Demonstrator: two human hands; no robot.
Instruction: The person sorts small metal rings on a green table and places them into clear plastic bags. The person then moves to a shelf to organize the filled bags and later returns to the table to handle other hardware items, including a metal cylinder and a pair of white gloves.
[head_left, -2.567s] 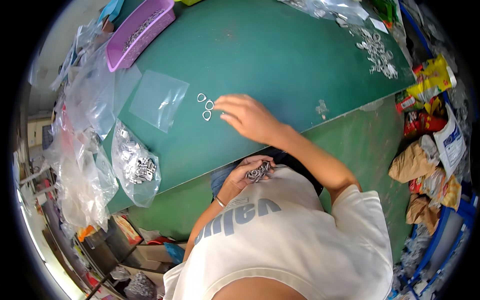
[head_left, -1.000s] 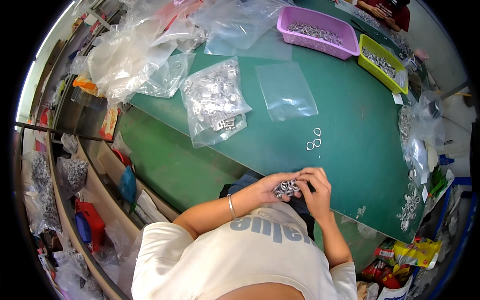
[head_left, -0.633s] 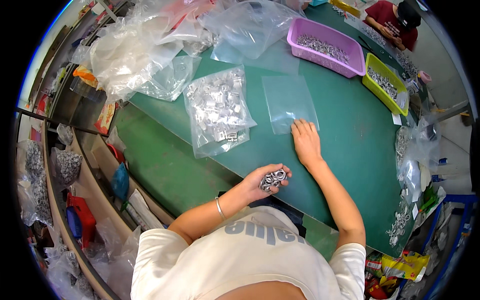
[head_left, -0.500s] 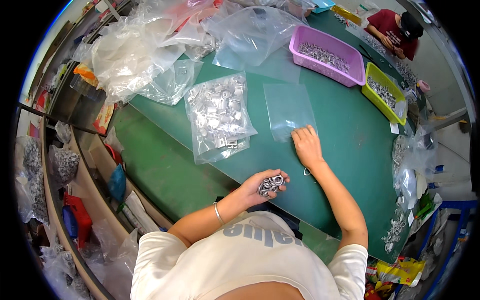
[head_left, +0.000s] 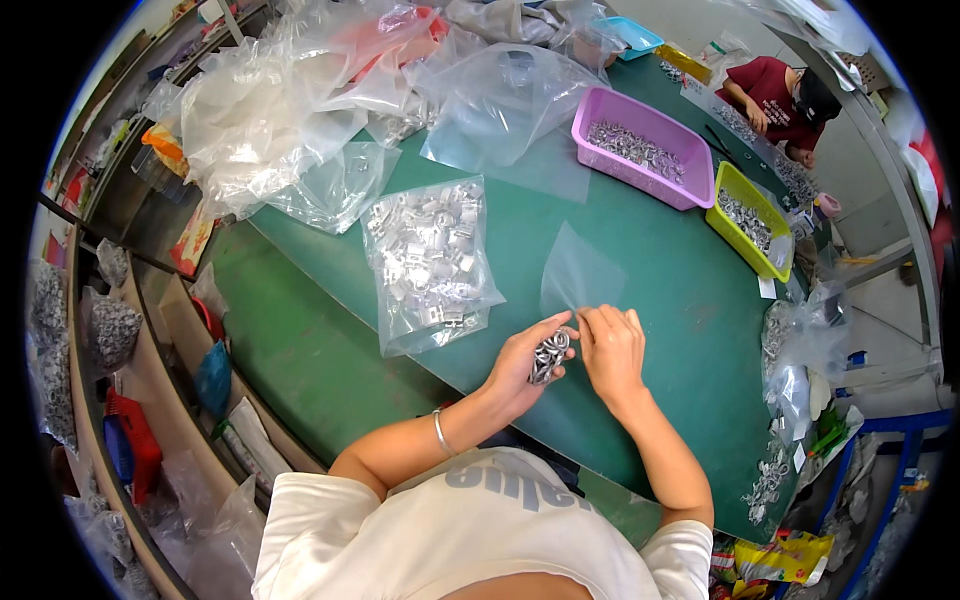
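My left hand (head_left: 515,368) is curled round a heap of silver metal rings (head_left: 550,357), which show between its palm and fingers. Close against it on the right, my right hand (head_left: 612,350) pinches the near edge of a clear plastic bag (head_left: 578,268). The bag stands up off the green table in a fan shape, its far end spreading away from me. The fingertips of both hands nearly meet at the bag's gathered edge. Left of them lies a filled clear bag (head_left: 430,255) of white and silver metal parts.
A purple basket (head_left: 645,188) and a yellow-green basket (head_left: 745,236) of metal parts stand at the far right of the green table (head_left: 690,300). Loose clear bags (head_left: 260,120) pile up at the far left. A co-worker (head_left: 775,95) sits beyond the baskets.
My right hand has drawn the clear bag toward me and lifted it off the table. My left hand has risen with the rings to meet it. The view has shifted slightly.
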